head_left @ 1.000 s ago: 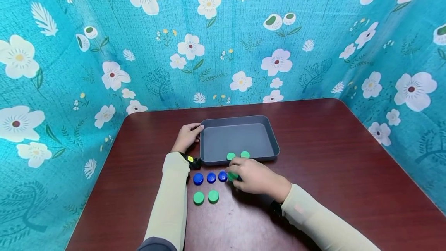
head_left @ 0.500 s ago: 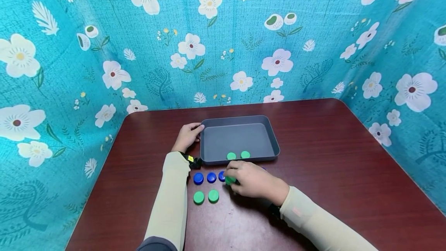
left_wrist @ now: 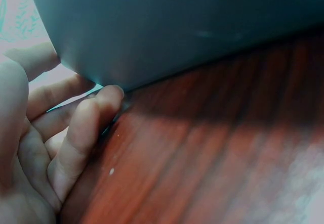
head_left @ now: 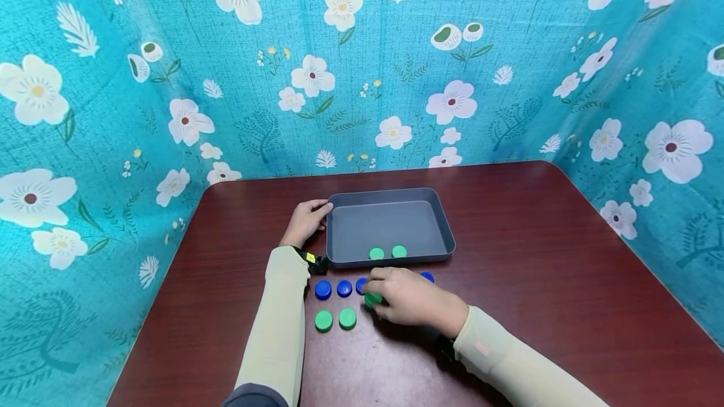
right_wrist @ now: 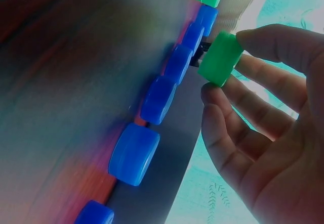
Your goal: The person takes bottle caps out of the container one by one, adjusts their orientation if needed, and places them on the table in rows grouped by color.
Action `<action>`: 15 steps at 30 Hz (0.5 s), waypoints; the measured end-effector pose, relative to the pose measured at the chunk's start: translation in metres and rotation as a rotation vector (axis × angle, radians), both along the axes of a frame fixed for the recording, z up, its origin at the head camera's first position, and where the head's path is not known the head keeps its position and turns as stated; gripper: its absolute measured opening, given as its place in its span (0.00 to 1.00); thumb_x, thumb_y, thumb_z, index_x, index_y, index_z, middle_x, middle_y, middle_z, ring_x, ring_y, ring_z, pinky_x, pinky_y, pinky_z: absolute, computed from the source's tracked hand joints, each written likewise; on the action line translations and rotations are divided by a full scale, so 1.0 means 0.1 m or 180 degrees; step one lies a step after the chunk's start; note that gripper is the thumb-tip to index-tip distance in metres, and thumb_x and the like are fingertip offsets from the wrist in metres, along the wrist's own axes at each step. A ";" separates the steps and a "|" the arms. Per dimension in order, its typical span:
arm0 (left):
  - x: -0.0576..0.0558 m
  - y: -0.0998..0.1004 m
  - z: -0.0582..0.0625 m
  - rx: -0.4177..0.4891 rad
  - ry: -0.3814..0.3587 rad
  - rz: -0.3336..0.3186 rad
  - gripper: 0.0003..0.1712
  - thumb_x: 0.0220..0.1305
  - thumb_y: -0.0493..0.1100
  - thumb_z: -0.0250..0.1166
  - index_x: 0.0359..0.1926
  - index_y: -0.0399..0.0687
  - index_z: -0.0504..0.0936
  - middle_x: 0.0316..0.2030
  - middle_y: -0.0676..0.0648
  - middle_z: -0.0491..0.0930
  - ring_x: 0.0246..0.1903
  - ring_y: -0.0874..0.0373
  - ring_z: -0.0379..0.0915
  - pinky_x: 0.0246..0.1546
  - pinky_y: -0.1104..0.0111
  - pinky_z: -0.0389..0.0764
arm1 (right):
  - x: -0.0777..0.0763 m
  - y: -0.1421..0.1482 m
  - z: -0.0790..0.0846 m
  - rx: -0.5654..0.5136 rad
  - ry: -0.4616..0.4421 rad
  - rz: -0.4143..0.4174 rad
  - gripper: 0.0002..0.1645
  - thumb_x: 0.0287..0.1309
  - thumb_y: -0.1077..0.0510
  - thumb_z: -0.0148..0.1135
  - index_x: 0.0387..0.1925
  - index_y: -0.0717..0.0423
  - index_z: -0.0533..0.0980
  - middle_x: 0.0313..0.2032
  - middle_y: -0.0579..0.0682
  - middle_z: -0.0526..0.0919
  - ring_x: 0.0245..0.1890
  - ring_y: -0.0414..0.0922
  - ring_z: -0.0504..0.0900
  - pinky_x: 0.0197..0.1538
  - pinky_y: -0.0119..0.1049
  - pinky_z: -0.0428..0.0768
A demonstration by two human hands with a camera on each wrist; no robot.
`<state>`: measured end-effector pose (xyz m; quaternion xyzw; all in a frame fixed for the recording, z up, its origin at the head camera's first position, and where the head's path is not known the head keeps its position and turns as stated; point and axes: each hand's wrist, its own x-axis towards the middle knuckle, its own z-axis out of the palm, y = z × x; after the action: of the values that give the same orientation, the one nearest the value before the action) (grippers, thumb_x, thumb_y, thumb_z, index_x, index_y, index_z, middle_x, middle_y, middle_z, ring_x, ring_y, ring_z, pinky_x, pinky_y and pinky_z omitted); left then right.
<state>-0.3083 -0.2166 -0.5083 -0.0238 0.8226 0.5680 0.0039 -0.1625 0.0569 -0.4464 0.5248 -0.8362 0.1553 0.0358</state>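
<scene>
Currently pinched: green cap [head_left: 372, 299] between thumb and fingertips of right hand [head_left: 413, 297], low over the desk [head_left: 537, 269], just right of the blue row. Grip clamped on it. Left hand [head_left: 304, 222] curled against the near-left corner of the grey tray [head_left: 447, 231], steadying it; fingers hooked at the wall, so grip closed on the tray.

Progress, as judged: two green caps in tray [head_left: 388, 252] already, near its front wall. Third in hand. Two green caps on desk [head_left: 335, 319] untouched, nearer the body. Blue caps [head_left: 334, 288] lined along the tray's front, none inside. Roughly halfway for the greens.

View differences: right wrist shows cap [right_wrist: 220, 57] tilted, held by its edges, and a longer blue row [right_wrist: 152, 118] than the head view, where the hand hides part. Left wrist shows fingertips [left_wrist: 104, 102] tucked at the tray's bottom edge [left_wrist: 202, 27]; no caps visible there.
</scene>
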 end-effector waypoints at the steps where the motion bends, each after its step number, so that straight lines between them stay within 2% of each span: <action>1: 0.00 0.00 -0.01 -0.0002 0.0002 -0.0003 0.25 0.67 0.57 0.62 0.58 0.48 0.81 0.40 0.44 0.82 0.27 0.51 0.79 0.30 0.63 0.82 | 0.00 0.00 -0.01 -0.0002 0.0010 0.0013 0.14 0.54 0.58 0.69 0.45 0.53 0.83 0.40 0.43 0.78 0.39 0.38 0.79 0.42 0.31 0.79; 7: -0.02 -0.02 -0.03 0.0020 0.0031 0.0005 0.26 0.67 0.58 0.63 0.58 0.48 0.81 0.40 0.44 0.81 0.29 0.50 0.78 0.31 0.63 0.83 | 0.00 0.00 -0.02 -0.0003 0.0061 0.0038 0.14 0.54 0.58 0.69 0.44 0.53 0.84 0.40 0.43 0.79 0.39 0.38 0.79 0.42 0.31 0.79; 15: -0.03 -0.02 -0.03 0.0026 -0.0023 0.0025 0.26 0.67 0.57 0.63 0.58 0.48 0.81 0.41 0.44 0.82 0.29 0.50 0.79 0.31 0.63 0.83 | 0.04 -0.04 0.00 0.0136 -0.0019 0.0058 0.13 0.55 0.58 0.69 0.44 0.52 0.84 0.38 0.42 0.78 0.36 0.36 0.78 0.40 0.31 0.78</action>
<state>-0.3111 -0.2189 -0.5112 -0.0291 0.8202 0.5713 0.0047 -0.1582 0.0533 -0.4468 0.5326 -0.8346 0.1393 0.0206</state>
